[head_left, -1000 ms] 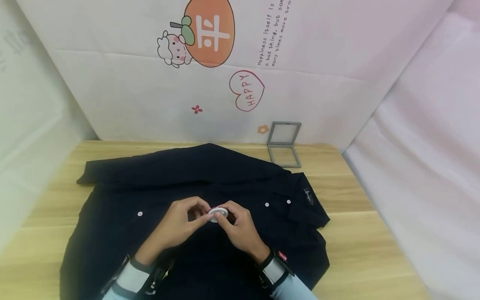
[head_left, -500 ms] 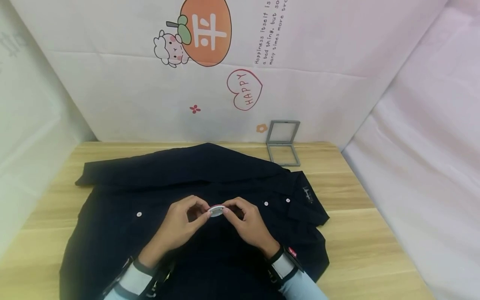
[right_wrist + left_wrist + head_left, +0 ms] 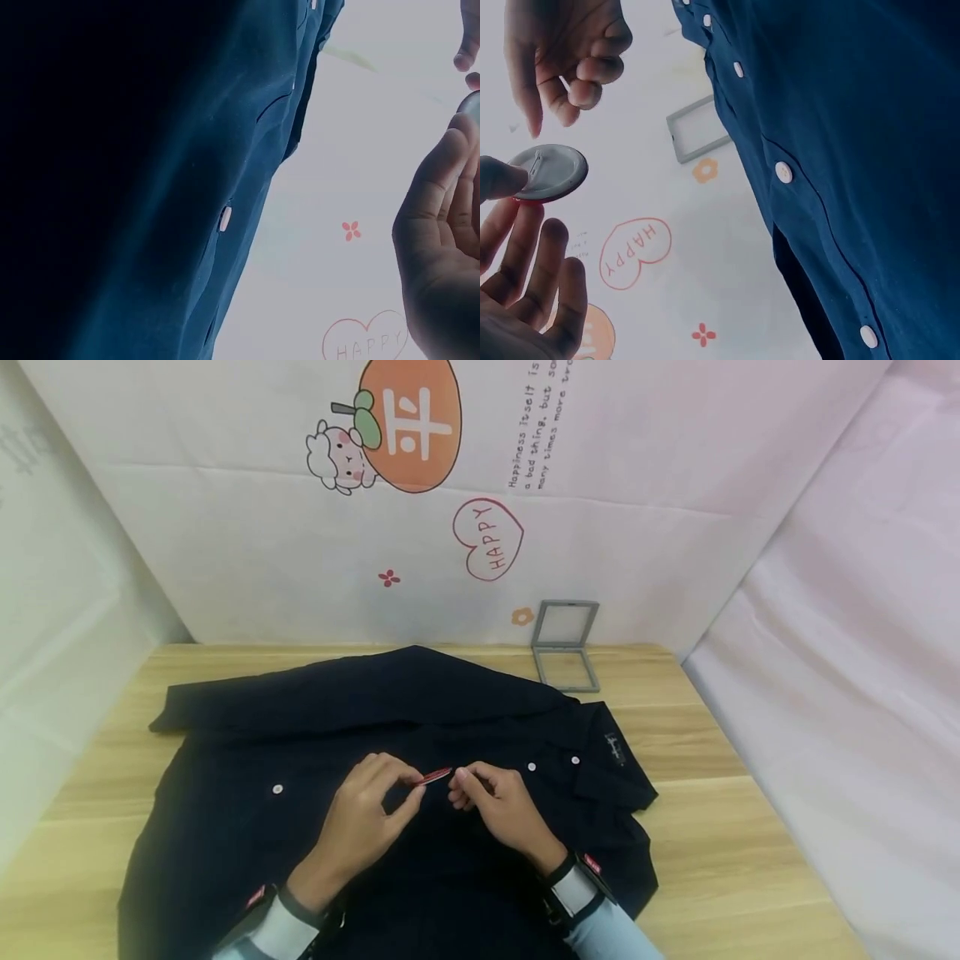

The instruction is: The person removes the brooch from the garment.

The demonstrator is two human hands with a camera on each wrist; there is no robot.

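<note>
My left hand (image 3: pixel 367 814) pinches a round pin-back button badge (image 3: pixel 562 172) by its edge, between thumb and fingers. In the left wrist view its grey back with a metal pin faces up, and a sliver of red front shows below. In the head view the badge is tipped so that its red side shows as a thin strip. My right hand (image 3: pixel 502 802) is just right of the badge, fingers loosely bent, with a small gap between its fingertips and the badge. Beneath both hands lies a dark navy shirt (image 3: pixel 300 852) with white buttons.
The shirt covers most of the wooden table (image 3: pixel 720 827), its collar (image 3: pixel 615 768) toward the right. A grey hinged frame (image 3: pixel 567 647) stands opened at the back edge. White printed cloth (image 3: pixel 262 552) hangs behind and at both sides.
My right hand has let go of the badge and drawn slightly right. My left hand still holds the badge, turned so the red side shows instead of the grey back.
</note>
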